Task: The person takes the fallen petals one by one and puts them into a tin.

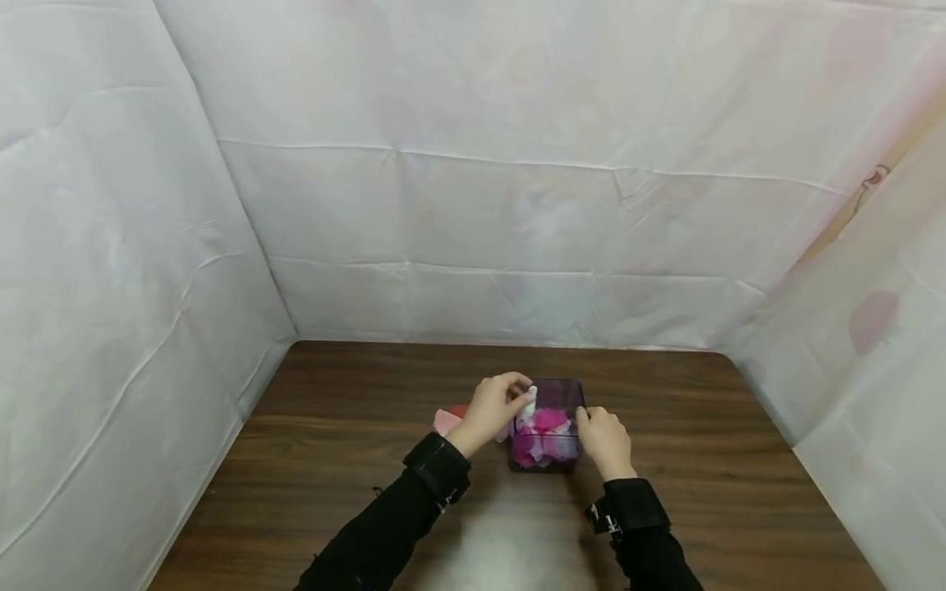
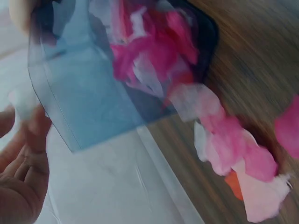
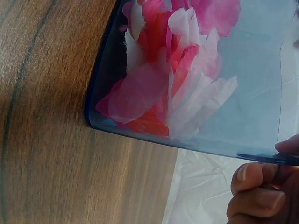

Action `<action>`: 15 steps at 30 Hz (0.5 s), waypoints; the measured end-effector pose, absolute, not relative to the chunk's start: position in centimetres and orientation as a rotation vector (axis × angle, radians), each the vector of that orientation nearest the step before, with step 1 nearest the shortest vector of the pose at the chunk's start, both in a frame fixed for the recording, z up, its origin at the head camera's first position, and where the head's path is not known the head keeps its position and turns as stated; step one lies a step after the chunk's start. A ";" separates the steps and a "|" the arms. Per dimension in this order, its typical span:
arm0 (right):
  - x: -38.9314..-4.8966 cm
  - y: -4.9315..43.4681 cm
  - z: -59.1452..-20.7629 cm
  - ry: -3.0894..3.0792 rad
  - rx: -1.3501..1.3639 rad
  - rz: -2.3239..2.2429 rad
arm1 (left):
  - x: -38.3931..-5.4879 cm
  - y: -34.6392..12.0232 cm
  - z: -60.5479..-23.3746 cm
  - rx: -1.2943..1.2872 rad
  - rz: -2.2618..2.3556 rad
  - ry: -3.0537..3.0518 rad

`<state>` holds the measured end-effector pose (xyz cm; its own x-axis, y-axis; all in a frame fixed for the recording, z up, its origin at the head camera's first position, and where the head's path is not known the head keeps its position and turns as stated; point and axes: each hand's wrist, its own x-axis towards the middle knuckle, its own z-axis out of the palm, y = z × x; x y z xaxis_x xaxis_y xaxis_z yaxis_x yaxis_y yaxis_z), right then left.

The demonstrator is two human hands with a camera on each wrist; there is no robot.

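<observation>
A see-through purplish box (image 1: 559,395) stands on the table, holding pink, red and white petals (image 1: 548,420). My left hand (image 1: 493,409) is at its left rim and pinches a white petal (image 1: 530,401); the petal is blurred in the left wrist view. With thumb and fingers, my right hand (image 1: 606,441) grips the box's right rim, as the right wrist view shows. More petals (image 2: 238,149) in pink, white and orange lie on the table left of the box, partly hidden by my left hand in the head view.
The brown wooden table (image 1: 355,460) runs back to a white cloth wall (image 1: 473,222). Similar cloth hangs at the left and right sides. One pink petal (image 2: 288,128) lies apart from the loose pile.
</observation>
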<state>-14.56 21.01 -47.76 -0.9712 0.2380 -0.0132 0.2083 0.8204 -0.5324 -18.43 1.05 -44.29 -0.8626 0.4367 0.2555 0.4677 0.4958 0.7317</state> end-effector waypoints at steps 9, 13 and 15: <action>-14.5 21.1 -47.4 -2.930 -0.358 0.848 | -18.0 -0.1 -44.6 -0.979 -1.097 -2.669; -14.6 21.1 -47.4 -2.938 -0.348 0.850 | -18.4 -2.3 -46.3 -0.809 -1.022 -2.734; -14.6 21.1 -47.4 -2.943 -0.341 0.850 | -18.1 -3.5 -47.7 -0.793 -0.911 -2.817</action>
